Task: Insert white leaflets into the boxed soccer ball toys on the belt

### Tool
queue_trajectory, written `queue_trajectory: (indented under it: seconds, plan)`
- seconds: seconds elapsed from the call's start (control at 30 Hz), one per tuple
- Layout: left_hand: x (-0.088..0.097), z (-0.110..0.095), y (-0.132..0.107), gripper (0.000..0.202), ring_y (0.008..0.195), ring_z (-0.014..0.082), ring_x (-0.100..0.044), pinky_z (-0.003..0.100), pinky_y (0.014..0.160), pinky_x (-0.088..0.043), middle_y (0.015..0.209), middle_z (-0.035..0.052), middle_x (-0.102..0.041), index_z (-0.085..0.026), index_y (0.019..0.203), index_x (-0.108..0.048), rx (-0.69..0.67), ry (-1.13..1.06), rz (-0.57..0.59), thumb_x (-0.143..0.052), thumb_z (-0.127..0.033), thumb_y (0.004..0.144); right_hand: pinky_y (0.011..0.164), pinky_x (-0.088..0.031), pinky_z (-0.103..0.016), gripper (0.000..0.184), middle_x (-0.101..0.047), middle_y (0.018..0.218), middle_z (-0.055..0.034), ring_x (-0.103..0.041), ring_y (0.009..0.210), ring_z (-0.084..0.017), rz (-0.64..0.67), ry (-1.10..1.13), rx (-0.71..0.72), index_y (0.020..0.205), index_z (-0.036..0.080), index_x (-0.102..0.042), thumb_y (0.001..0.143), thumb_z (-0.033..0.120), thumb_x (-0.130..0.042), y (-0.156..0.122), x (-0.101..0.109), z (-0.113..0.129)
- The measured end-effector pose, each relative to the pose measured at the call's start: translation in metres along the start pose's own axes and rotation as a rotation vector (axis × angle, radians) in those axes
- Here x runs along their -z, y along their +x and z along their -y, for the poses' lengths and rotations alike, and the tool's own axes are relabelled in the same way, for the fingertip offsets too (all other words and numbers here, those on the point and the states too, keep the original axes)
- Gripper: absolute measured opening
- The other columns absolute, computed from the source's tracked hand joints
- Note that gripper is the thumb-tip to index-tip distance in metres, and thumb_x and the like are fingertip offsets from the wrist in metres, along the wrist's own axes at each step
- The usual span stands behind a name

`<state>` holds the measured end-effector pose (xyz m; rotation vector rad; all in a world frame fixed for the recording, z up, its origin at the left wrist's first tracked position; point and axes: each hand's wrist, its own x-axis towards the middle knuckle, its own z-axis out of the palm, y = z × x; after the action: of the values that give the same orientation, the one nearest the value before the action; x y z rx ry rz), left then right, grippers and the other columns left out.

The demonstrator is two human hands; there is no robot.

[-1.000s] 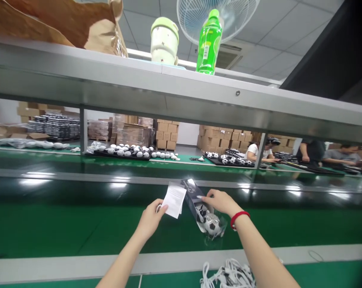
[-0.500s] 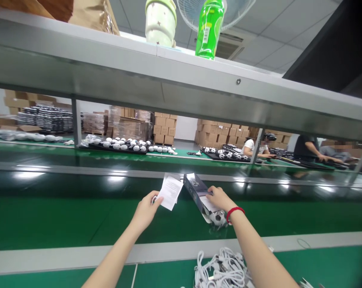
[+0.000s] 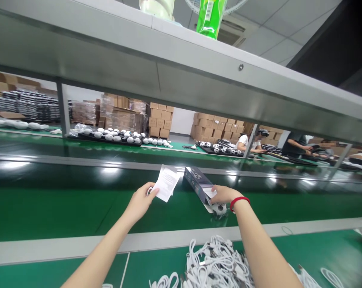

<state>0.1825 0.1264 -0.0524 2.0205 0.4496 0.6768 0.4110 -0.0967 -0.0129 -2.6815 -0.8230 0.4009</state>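
My left hand pinches white printed leaflets, held above the green belt. A white loop, seemingly cable, shows between its fingers. My right hand is closed at the near end of a dark narrow box, its fingers on the edge beside a white piece; whether that is a flap or paper I cannot tell. The box lies slanted on the belt. A black-and-white football-shaped item in clear wrap lies at that end, partly hidden by the hand. Below, white cables lie heaped on the green bench.
A grey shelf crosses above, bearing a green bottle and a pale cup. Beyond the belt are trays of white round items and football-shaped items. Co-workers sit or stand at far right. Cartons are stacked behind.
The view has tipped down and shifted, showing more of the cable heap. My right hand's fingers have moved toward the box's near end. My left hand still holds the leaflets.
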Motion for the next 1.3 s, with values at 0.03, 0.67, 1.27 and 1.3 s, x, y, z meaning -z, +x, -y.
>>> queue_trajectory:
  seconds: [0.03, 0.67, 1.27, 1.3]
  plan:
    - [0.0, 0.0, 0.0, 0.041, 0.05, 0.0131, -0.042, 0.021, 0.044, -0.031, 0.06, -0.0037, -0.046, -0.02, 0.097, -0.059, -0.002, 0.004, -0.001, -0.047, -0.054, 0.078, 0.056, -0.044, -0.026, 0.054, -0.068, 0.084, -0.0074, -0.063, 0.064, -0.019, -0.007, 0.001, -0.008, 0.11, 0.014, -0.06, 0.058, 0.021, -0.073, 0.001, -0.001, -0.002]
    - [-0.005, -0.009, -0.002, 0.047, 0.051, 0.0132, -0.041, 0.02, 0.041, -0.031, 0.061, -0.003, -0.046, -0.02, 0.103, -0.058, 0.032, -0.025, 0.08, -0.047, -0.057, 0.077, 0.072, -0.043, -0.029, 0.018, -0.069, 0.091, -0.0103, -0.063, 0.088, -0.024, -0.306, 0.029, -0.174, 0.088, 0.021, -0.071, 0.077, 0.029, -0.059, 0.008, 0.022, -0.04]
    - [-0.011, -0.008, -0.003, 0.046, 0.05, 0.0129, -0.04, 0.02, 0.039, -0.032, 0.063, -0.0036, -0.045, -0.021, 0.105, -0.056, 0.051, -0.026, 0.121, -0.046, -0.058, 0.079, 0.067, -0.04, -0.029, 0.029, -0.067, 0.08, -0.0128, -0.06, 0.078, -0.022, -0.554, 0.228, -0.157, 0.074, 0.014, -0.064, 0.088, 0.03, -0.045, 0.003, 0.031, -0.058]
    - [-0.012, -0.008, -0.003, 0.046, 0.049, 0.0127, -0.04, 0.02, 0.039, -0.032, 0.062, -0.0037, -0.044, -0.021, 0.104, -0.056, 0.048, -0.028, 0.126, -0.046, -0.058, 0.079, 0.066, -0.041, -0.028, 0.028, -0.067, 0.076, -0.0103, -0.06, 0.073, -0.02, -0.537, 0.259, -0.15, 0.072, 0.014, -0.064, 0.088, 0.03, -0.047, 0.008, 0.023, -0.062]
